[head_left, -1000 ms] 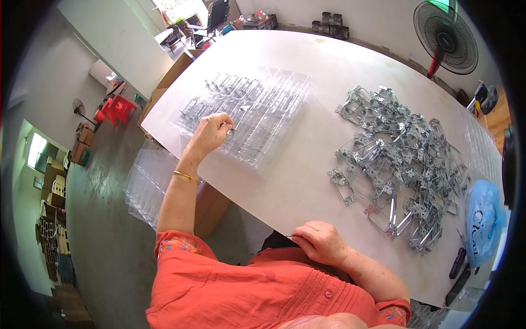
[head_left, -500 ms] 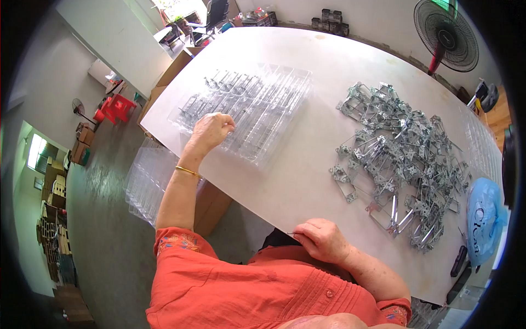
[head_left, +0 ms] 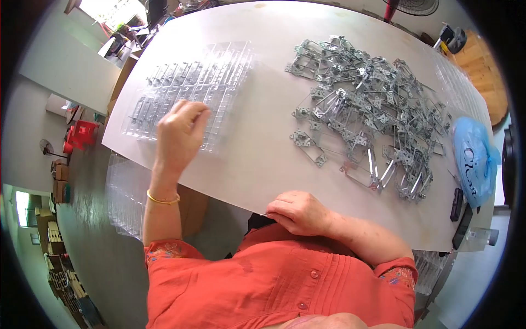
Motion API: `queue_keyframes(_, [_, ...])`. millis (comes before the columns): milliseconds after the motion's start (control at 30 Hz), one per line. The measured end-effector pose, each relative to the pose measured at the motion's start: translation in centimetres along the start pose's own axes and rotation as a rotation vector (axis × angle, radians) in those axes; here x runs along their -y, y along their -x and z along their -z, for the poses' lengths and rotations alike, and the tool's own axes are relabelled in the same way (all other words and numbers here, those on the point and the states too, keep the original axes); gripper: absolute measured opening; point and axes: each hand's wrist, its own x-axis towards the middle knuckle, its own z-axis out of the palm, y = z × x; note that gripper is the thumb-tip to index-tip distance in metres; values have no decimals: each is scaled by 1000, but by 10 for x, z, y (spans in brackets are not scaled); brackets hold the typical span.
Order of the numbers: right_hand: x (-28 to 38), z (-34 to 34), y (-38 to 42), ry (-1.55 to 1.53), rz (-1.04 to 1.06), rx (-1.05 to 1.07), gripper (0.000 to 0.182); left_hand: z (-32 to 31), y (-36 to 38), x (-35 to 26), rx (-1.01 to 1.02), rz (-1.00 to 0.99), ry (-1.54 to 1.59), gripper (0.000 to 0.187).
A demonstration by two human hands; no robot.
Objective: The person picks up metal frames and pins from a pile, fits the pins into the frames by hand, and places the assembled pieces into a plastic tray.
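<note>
My left hand (head_left: 183, 129) hovers above the near part of a transparent plastic tray (head_left: 224, 118) with long narrow slots. Its fingers are pinched together, and whatever they may hold is hidden. Rows of small metal parts (head_left: 174, 74) lie in the left part of the tray. At the table's near edge my right hand (head_left: 300, 213) is closed on a thin metal piece (head_left: 265, 214), whose tip pokes out from between thumb and fingers. A big heap of tangled metal brackets (head_left: 378, 104) with rods spreads over the table to the right.
The white table (head_left: 246, 170) carries a blue plastic bag (head_left: 475, 162) and a black-handled tool (head_left: 456, 204) at its right edge. More transparent trays (head_left: 129, 194) are stacked below the left edge. A plastic bottle (head_left: 482, 236) stands at the right. A fan (head_left: 413, 5) is behind the table.
The head view has shifted, so the table sits higher in the picture. My left hand has lifted and moved rightward relative to the tray. My right hand keeps its grip near the table edge.
</note>
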Motion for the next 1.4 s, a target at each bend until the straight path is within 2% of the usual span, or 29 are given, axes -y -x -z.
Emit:
queue_keyframes(200, [-4,-1,3,4,-1,28,9,-78,9,-46,205,-371,179,10])
queue_keyframes(333, [-6,-1,3,50,22,0,9,-118,10,-55,297,-380,175,14])
queue_keyframes(433, [-5,-4,6,5,14,-19,10,-132,8,-58,334,-311,158,19])
queue_keyframes(567, [-5,0,4,19,34,25,11,-138,5,-62,344,-348,176,17])
queue_keyframes(667, [-7,-1,5,23,60,23,11,-137,-3,-66,336,-242,256,15])
queue_keyframes(733, [-6,-1,5,25,75,21,11,-142,-15,-60,267,-94,265,14])
queue_keyframes(867, [-4,0,4,51,49,31,11,-168,-29,-54,244,-38,151,33])
queue_keyframes(1000, [-3,1,4,29,54,5,10,-182,-38,-62,244,-74,138,37])
queue_keyframes(1067, [-4,2,4,41,51,6,10,-183,-43,-64,420,50,137,35])
queue_keyframes(1300, [-6,-1,6,28,69,-10,8,-187,-53,-61,541,214,275,28])
queue_keyframes(1367, [-8,-3,8,30,56,6,12,-201,-48,-55,228,38,118,25])
queue_keyframes(1400, [-9,-3,8,29,43,28,17,-200,-51,-61,229,32,120,25])
